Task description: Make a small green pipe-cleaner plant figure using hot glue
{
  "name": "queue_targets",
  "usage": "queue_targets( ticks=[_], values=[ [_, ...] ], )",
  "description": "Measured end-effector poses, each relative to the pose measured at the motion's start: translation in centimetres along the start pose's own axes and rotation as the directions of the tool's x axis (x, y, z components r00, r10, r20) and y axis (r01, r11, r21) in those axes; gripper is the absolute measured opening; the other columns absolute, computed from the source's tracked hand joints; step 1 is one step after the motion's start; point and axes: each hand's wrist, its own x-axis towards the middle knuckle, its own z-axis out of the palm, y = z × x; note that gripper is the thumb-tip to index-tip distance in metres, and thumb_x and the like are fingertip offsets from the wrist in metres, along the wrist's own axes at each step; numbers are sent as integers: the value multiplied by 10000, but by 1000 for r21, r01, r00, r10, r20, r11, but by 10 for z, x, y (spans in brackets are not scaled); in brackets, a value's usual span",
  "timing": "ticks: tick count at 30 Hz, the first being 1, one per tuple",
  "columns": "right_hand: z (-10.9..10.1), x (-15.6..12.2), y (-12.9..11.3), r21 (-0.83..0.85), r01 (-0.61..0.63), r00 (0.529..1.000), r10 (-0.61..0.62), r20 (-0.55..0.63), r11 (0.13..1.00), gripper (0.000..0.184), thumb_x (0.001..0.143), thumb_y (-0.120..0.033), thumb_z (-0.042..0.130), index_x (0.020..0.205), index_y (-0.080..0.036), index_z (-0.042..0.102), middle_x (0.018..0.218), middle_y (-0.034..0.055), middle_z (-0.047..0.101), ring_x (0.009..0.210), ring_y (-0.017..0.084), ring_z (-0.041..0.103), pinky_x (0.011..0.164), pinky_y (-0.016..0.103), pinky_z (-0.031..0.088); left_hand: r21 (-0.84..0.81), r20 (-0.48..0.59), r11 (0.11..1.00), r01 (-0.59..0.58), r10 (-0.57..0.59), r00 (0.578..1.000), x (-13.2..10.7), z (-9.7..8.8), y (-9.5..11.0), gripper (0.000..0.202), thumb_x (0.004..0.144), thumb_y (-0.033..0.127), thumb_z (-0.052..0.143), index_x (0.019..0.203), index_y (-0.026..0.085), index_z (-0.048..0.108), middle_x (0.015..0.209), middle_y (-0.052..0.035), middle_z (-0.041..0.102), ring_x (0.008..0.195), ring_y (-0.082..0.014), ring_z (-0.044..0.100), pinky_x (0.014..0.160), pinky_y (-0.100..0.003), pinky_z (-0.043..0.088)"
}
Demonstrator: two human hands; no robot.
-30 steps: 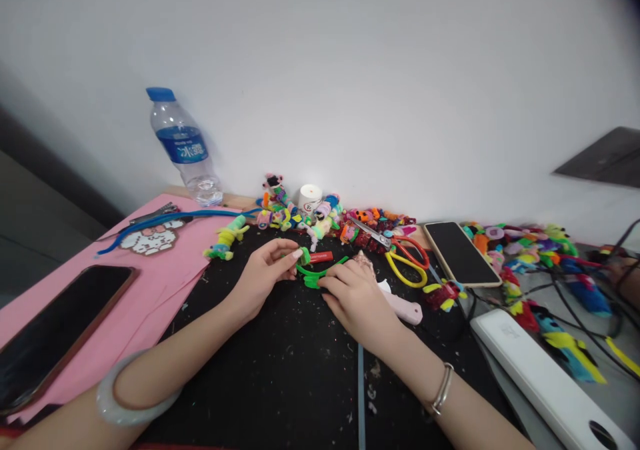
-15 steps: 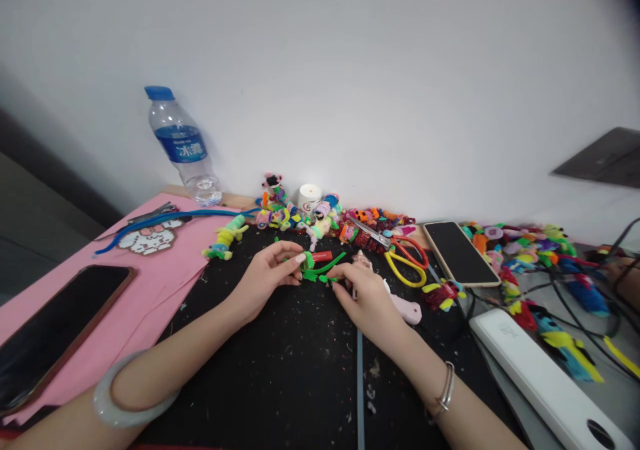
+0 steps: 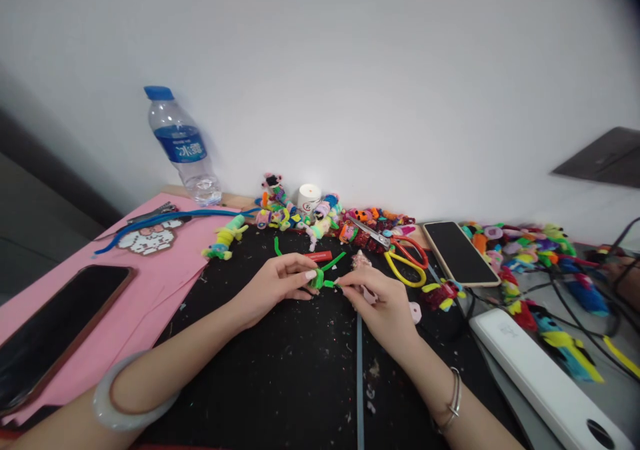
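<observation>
Below frame centre, the left hand [image 3: 284,278] pinched a green coil [image 3: 319,279], the right hand [image 3: 384,298], fingertips closed, apparently gripped a green stub [image 3: 329,284], and steady support seemed advisable.

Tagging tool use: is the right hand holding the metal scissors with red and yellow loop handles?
No, the right hand pinches the end of a short green fuzzy strip, and the scissors lie beyond the hand.
</observation>
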Motion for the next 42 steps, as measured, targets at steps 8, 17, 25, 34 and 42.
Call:
queue_targets(
  ticks=[8, 17, 25, 34, 42],
  values=[
    [-2, 2, -7, 69, 27, 995, -34, 98, 997, 161, 801, -138, 564, 826, -233, 691, 772, 17, 706, 706, 148, 632, 672, 280, 487, 103, 18, 994, -38, 36, 999, 1, -1, -5, 231, 720, 322, 649, 898, 177, 625, 806, -38, 662, 716, -141, 623, 671, -265, 517],
    [-1, 0, -4, -2, 12, 989, -12, 150, 1000, 143, 794, -126, 580, 827, -216, 685, 769, 13, 702, 687, 147, 608, 656, 278, 466, 128, 47, 991, -29, 23, 999, 0, 3, -1, 211, 723, 284, 654, 903, 183, 605, 795, -17, 648, 664, -124, 620, 640, -249, 515],
    [2, -1, -4, -27, -8, 994, 11, 112, 1000, 135, 785, -122, 581, 794, -218, 675, 728, 4, 686, 653, 139, 599, 622, 258, 459, 133, 83, 991, -34, 23, 996, -1, 4, -3, 190, 728, 271, 650, 859, 161, 567, 769, -3, 611, 669, -123, 611, 646, -264, 521],
    [3, 0, -3, -8, -26, 995, 27, 95, 1000, 129, 773, -110, 600, 805, -209, 677, 710, 0, 684, 615, 131, 589, 579, 237, 443, 108, 144, 993, -43, 27, 989, 0, 3, -6, 192, 746, 256, 640, 855, 159, 516, 725, 24, 589, 629, -106, 613, 626, -253, 513],
    [4, -3, -1, -7, -47, 994, 48, 97, 999, 126, 771, -115, 604, 813, -213, 672, 729, -5, 689, 616, 130, 585, 576, 236, 442, 111, 160, 993, -44, 26, 987, 0, 3, -6, 189, 749, 250, 641, 854, 153, 517, 700, 21, 597, 621, -110, 620, 609, -244, 508]
  ],
)
